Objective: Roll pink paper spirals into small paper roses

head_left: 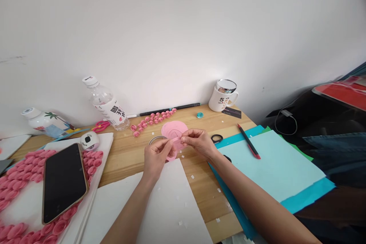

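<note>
Both my hands meet above the wooden desk [126, 156], pinching a pink paper spiral strip [175, 148] between them. My left hand [156, 157] grips its lower end with closed fingers. My right hand [198, 142] pinches the upper part with thumb and forefinger. Just behind lies a pink paper disc [174, 127] cut in a spiral. A roll of clear tape [154, 140] lies by my left hand. A row of small pink rolled paper roses [153, 119] lies further back.
White sheet [160, 206] in front. A phone [63, 181] lies on a white board edged with pink roses [17, 177]. Two bottles [107, 105] [45, 122], pink scissors [100, 126], a mug [223, 97], black scissors [217, 138], a red pencil [248, 142] on blue paper [274, 164].
</note>
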A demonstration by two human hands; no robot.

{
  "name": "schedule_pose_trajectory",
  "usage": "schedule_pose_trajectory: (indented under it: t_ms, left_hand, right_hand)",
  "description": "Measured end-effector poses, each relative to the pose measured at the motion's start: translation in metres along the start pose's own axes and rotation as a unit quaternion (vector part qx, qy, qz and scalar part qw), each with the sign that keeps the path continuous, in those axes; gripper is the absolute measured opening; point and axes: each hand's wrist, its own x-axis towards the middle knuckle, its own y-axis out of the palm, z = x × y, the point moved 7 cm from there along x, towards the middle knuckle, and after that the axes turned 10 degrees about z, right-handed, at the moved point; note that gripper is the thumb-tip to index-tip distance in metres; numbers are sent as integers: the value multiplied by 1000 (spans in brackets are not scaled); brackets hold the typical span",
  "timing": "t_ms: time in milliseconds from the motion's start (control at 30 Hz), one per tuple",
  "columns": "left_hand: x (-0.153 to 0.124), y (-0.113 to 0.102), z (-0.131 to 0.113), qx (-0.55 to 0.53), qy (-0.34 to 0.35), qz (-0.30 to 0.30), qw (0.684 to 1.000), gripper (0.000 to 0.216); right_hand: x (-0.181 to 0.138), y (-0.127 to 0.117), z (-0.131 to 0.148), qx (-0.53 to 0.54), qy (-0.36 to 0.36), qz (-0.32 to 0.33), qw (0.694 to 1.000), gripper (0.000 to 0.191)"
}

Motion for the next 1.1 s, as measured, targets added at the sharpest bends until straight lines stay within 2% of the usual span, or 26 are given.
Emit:
schedule_pose_trajectory:
  t_ms: [133, 333, 567, 933, 1100]
  left_hand:
    - [0, -1, 0, 0, -1, -7, 1000, 27]
    - [0, -3, 2, -20, -7, -26, 999, 25]
    - [0, -1, -2, -8, 4, -13, 1000, 29]
    - [0, -1, -2, -2, 13, -11, 1000, 28]
    - [0, -4, 1, 0, 11, -26, 1000, 27]
  right_hand:
    - [1, -2, -1, 1, 4, -4, 1000, 16]
    - [0, 0, -2, 15, 25, 19, 999, 24]
    - [0, -5, -2, 49, 15, -18, 999, 20]
    - [0, -4, 1, 31, 0, -22, 999, 15]
    - [1, -1, 0, 37, 12, 7, 999, 20]
